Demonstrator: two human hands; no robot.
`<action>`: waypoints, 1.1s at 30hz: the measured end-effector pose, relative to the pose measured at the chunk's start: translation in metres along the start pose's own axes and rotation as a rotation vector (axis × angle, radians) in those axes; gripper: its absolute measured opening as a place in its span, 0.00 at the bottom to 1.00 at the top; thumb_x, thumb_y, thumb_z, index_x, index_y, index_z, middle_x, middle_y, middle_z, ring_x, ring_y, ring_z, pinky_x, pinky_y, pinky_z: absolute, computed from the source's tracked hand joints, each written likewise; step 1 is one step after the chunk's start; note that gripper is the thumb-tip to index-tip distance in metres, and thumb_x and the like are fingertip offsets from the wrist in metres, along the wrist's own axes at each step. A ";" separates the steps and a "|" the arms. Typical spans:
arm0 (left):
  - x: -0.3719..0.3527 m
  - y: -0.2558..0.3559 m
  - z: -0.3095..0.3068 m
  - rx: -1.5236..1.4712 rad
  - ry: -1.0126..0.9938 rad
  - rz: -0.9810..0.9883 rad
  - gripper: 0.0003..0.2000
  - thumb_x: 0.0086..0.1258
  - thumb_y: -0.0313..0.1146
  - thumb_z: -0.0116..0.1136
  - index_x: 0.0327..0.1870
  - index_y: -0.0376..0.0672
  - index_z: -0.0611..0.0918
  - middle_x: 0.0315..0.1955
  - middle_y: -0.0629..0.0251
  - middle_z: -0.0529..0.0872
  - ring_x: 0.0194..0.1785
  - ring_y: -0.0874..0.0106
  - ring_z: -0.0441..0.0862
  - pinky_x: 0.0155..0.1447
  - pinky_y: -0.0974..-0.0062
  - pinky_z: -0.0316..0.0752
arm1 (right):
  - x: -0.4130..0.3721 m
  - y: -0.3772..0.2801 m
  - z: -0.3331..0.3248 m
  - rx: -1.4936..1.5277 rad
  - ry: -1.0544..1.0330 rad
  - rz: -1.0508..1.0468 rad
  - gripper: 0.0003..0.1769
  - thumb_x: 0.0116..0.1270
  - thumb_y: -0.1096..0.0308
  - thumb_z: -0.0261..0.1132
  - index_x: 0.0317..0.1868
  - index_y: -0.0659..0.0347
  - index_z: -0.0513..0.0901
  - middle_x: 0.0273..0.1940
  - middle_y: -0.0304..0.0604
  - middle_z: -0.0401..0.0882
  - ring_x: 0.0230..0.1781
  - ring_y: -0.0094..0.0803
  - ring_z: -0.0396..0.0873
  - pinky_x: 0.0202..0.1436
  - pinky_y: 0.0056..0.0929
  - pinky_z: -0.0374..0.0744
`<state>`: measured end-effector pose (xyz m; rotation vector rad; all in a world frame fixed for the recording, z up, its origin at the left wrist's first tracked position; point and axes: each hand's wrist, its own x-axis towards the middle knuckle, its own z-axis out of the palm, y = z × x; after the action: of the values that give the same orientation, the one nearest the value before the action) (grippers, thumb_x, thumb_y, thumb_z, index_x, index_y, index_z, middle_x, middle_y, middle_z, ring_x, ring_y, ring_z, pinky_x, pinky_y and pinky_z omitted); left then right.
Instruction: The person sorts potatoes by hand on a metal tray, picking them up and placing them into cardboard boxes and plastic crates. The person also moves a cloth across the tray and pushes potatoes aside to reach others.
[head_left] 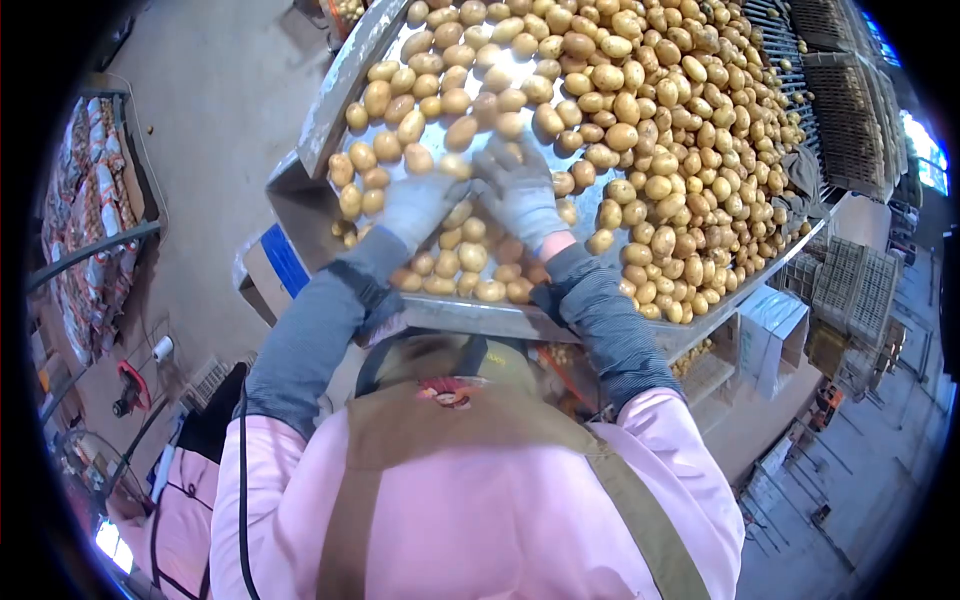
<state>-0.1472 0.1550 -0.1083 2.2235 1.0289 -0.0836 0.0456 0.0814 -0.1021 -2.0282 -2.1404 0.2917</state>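
2 seemingly knit-gloved hands point(420, 205) point(520, 190) touch rounded potatoes point(640, 130).

The grey-gloved left hand point(420, 203) is smeared by motion, so its fingers cannot be told apart. The small yellow-brown potatoes point(640, 150) under its palm and under the grey-gloved right hand point(522, 192) are hidden; whether either hand grips one cannot be told. Beyond the fingertips, the sloped grey metal sorting tray point(345, 80) runs off the top edge. Right of the right hand, dark slatted crates point(850, 110) blur into the lens rim. Far left of the left hand, printed red-and-white sacks point(95, 220) are too small to read.
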 end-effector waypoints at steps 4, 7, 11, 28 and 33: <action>-0.012 -0.023 -0.009 -0.119 0.310 0.044 0.14 0.75 0.46 0.59 0.46 0.46 0.87 0.41 0.57 0.89 0.45 0.57 0.87 0.50 0.60 0.79 | 0.057 0.048 -0.085 0.252 -0.177 0.502 0.22 0.67 0.52 0.63 0.54 0.55 0.86 0.60 0.49 0.81 0.64 0.48 0.75 0.74 0.46 0.67; 0.016 -0.015 -0.036 -0.387 0.365 -0.260 0.14 0.73 0.42 0.61 0.54 0.47 0.85 0.45 0.58 0.89 0.49 0.60 0.86 0.56 0.65 0.79 | 0.062 0.049 -0.047 -0.087 0.159 0.210 0.27 0.67 0.51 0.64 0.61 0.57 0.81 0.69 0.54 0.70 0.70 0.52 0.69 0.75 0.54 0.62; 0.070 -0.037 -0.064 -0.370 0.567 -0.172 0.17 0.71 0.35 0.60 0.60 0.46 0.82 0.56 0.56 0.85 0.58 0.59 0.83 0.64 0.66 0.76 | 0.034 0.020 0.002 0.101 0.071 -0.052 0.35 0.66 0.51 0.66 0.71 0.55 0.72 0.77 0.49 0.62 0.73 0.57 0.65 0.72 0.55 0.68; 0.275 -0.062 -0.139 0.018 0.313 -0.107 0.26 0.73 0.48 0.59 0.67 0.43 0.76 0.63 0.49 0.80 0.67 0.50 0.76 0.70 0.58 0.70 | 0.044 0.066 -0.039 -0.008 0.269 -0.035 0.09 0.63 0.60 0.65 0.42 0.51 0.81 0.41 0.41 0.79 0.44 0.41 0.78 0.45 0.49 0.74; 0.223 -0.004 -0.129 -0.026 0.276 -0.257 0.32 0.68 0.58 0.62 0.64 0.44 0.76 0.58 0.51 0.81 0.59 0.54 0.82 0.62 0.58 0.77 | 0.071 0.141 -0.094 -0.018 0.229 0.037 0.07 0.64 0.61 0.66 0.32 0.53 0.81 0.25 0.40 0.77 0.23 0.44 0.75 0.35 0.47 0.74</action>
<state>-0.0242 0.3804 -0.0835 2.1069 1.4540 0.1271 0.2022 0.1609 -0.0485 -2.0040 -1.9759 0.0419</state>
